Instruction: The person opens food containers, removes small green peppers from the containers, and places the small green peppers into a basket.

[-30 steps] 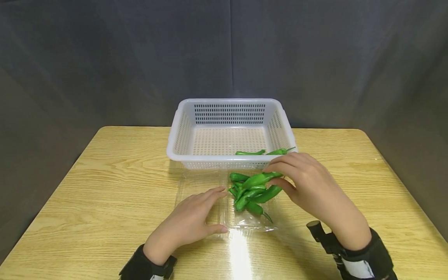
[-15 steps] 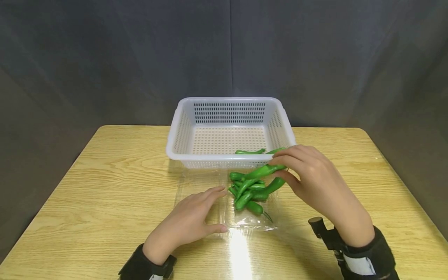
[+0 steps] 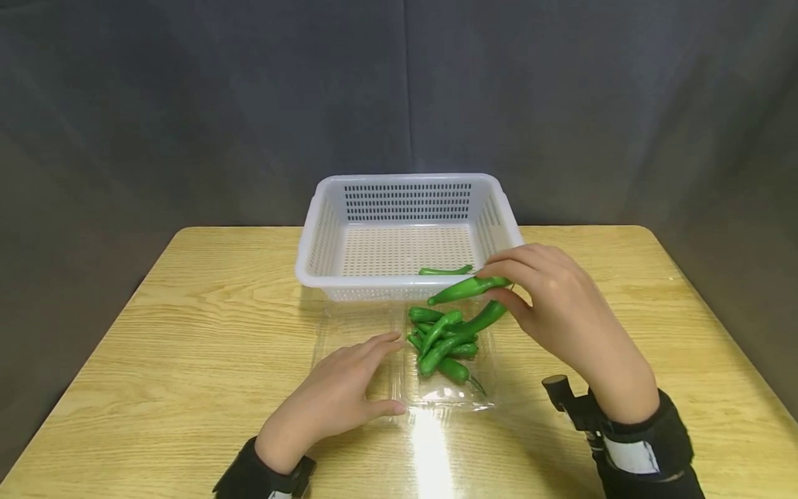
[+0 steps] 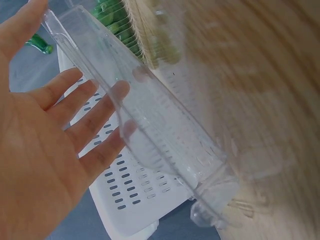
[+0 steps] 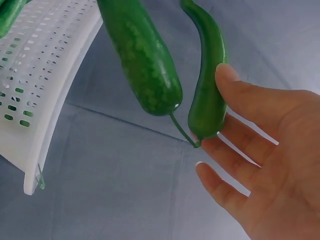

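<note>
Right now my right hand [image 3: 548, 305] pinches two peppers: the upper pepper [image 3: 467, 289] sits between my fingertips, level with the near rim of the basket [image 3: 324, 239]; the lower pepper [image 3: 483, 320] hangs under it, its tip running down into the pile [image 3: 442, 343]; in the right wrist view the thick pepper [image 5: 142, 65] and the thin pepper [image 5: 207, 85] hang side by side, the thin one against my finger [image 5: 250, 97], the white basket wall [image 5: 45, 85] just beside them. My left hand [image 3: 337, 398] lies flat and relaxed, fingers straight, on the left half of the clear tray [image 3: 355, 326]; from the left wrist I see those fingers [image 4: 95, 125] spread against the tray's wall [image 4: 165, 150], gripping nothing. The pile rests in the tray's right half, the tray touching the basket's near side on the table [image 3: 187, 333]; one more pepper [image 3: 444, 271] lies inside the basket near its front rim; whether another lies behind my right hand I cannot tell.
</note>
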Motion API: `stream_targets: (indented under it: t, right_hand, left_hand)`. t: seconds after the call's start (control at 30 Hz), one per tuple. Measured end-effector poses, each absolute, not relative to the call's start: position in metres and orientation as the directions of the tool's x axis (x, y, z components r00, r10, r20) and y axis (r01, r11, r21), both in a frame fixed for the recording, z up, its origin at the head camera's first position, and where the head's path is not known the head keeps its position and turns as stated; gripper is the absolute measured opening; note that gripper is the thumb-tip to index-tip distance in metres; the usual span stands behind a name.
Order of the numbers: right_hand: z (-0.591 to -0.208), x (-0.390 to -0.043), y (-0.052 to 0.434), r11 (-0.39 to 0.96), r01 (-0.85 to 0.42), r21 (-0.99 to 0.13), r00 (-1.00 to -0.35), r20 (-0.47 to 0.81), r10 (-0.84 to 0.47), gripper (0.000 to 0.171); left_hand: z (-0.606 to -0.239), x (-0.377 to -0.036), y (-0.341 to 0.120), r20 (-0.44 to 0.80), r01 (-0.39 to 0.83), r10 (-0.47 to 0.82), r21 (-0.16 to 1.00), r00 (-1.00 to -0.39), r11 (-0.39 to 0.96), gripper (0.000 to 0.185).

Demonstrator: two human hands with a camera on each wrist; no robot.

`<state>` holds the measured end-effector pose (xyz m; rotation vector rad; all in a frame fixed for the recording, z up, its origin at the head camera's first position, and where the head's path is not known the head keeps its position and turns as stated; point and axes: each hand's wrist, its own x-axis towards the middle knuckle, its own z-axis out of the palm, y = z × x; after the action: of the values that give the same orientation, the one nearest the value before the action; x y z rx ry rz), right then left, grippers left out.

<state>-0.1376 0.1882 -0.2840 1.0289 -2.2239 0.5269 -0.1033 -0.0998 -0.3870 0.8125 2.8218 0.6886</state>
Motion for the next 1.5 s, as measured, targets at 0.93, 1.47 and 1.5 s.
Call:
stream_targets:
  t: [0.93,1.47,1.5]
  right_hand:
    - [-0.275,-0.177,0.189,0.617,-0.740,-0.268,-0.602,0.673,-0.429,0.029]
    - [-0.270,-0.191,0.185,0.633,-0.706,-0.317,-0.633,0.685,-0.362,0.025]
    - [-0.270,-0.191,0.184,0.640,-0.697,-0.323,-0.640,0.683,-0.353,0.025]
  left_hand:
    - [-0.385,-0.105,-0.100,0.009,0.477,0.534,0.463,-0.845,0.747,0.084]
    - [-0.386,-0.103,-0.100,0.008,0.477,0.536,0.465,-0.844,0.746,0.084]
    - [-0.385,-0.103,-0.100,0.007,0.476,0.535,0.465,-0.845,0.746,0.084]
